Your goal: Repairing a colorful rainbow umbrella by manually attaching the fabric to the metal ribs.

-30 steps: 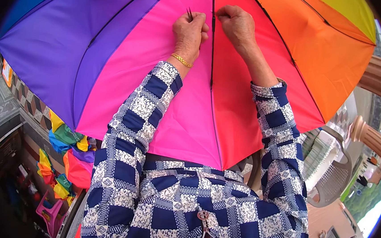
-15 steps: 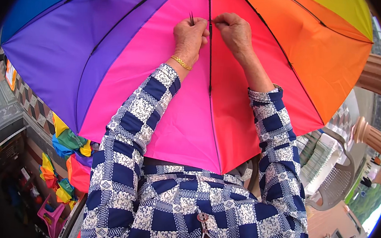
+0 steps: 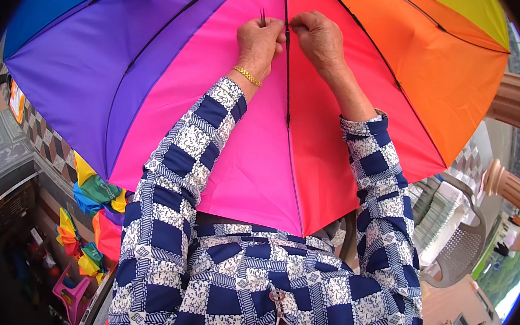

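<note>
An open rainbow umbrella spreads over my lap, its inside facing me, with pink, red, orange, purple, blue and yellow panels. A thin black rib runs down the seam between the pink and red panels. My left hand, left of this rib, is closed round a small dark tool with two thin points; its lower part is hidden in the fist. Just right of the rib, my right hand has thumb and fingertips pinched together against it. Whatever lies in that pinch is too small to make out.
Several folded multicoloured umbrellas lie at lower left, above a pink plastic stool. A grey-brown plastic chair stands at right beside a white container. Beyond it are reddish-brown columns.
Both hands have shifted slightly upward along the rib. My left hand still grips the two-pointed tool, and the right is still pinched. The umbrella has barely moved.
</note>
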`<state>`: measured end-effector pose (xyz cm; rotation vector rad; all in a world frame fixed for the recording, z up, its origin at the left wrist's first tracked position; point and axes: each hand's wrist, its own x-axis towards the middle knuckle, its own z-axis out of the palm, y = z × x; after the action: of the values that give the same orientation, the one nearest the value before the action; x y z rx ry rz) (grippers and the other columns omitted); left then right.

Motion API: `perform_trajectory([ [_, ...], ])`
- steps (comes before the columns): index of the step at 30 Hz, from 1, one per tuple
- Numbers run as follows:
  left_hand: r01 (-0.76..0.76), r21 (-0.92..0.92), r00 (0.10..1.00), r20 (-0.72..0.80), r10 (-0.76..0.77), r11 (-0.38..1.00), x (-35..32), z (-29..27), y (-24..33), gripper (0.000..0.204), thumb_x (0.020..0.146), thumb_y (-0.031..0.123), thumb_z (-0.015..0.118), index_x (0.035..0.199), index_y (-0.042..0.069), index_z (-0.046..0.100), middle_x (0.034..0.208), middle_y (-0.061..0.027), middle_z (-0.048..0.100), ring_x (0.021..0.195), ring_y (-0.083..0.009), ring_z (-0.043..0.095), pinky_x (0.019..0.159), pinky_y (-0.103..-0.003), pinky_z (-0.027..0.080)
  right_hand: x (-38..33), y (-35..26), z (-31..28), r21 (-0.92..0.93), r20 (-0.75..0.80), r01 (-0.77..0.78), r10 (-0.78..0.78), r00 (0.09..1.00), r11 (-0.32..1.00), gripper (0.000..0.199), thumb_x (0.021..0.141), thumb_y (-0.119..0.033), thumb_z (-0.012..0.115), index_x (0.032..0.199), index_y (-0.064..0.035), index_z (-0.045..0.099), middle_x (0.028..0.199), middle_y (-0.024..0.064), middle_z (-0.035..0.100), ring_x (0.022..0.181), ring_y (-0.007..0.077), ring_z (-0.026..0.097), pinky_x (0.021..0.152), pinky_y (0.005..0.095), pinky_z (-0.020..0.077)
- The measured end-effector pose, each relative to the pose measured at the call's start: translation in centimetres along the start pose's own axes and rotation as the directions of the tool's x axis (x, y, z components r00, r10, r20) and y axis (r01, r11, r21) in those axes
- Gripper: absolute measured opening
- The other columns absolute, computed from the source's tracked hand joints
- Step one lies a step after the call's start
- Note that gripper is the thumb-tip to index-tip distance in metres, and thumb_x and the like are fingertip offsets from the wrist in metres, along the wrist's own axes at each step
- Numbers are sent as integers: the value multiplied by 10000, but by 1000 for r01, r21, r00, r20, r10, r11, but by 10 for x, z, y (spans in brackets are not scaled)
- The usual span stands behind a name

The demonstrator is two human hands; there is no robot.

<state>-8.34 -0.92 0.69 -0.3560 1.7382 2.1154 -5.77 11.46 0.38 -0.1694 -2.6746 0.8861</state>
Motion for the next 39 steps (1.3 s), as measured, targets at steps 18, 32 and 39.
perform_trajectory([
  [18,37,-56,999,-28,-38,998,8,5,3,101,767,97,639,746,32,565,557,-32,544,387,-88,444,360,-219,350,-3,3,9,6,-73,47,-47,996,999,56,781,-149,614,784,-117,660,766,50,603,744,265,614,635,390,489],
  [32,-98,-286,978,-206,38,953,10,-2,-5,88,758,42,577,706,67,510,522,-6,475,367,-80,380,338,-227,271,-5,0,-13,58,181,-124,112,977,991,178,780,-140,649,938,-62,628,850,84,669,774,194,638,672,317,492],
  [39,-62,-314,990,-137,19,948,3,-10,-5,103,804,83,598,748,74,513,548,1,476,383,-75,380,342,-217,284,-12,10,-20,188,237,-274,227,945,943,162,768,-162,644,871,-38,640,779,115,660,747,227,640,667,340,493],
])
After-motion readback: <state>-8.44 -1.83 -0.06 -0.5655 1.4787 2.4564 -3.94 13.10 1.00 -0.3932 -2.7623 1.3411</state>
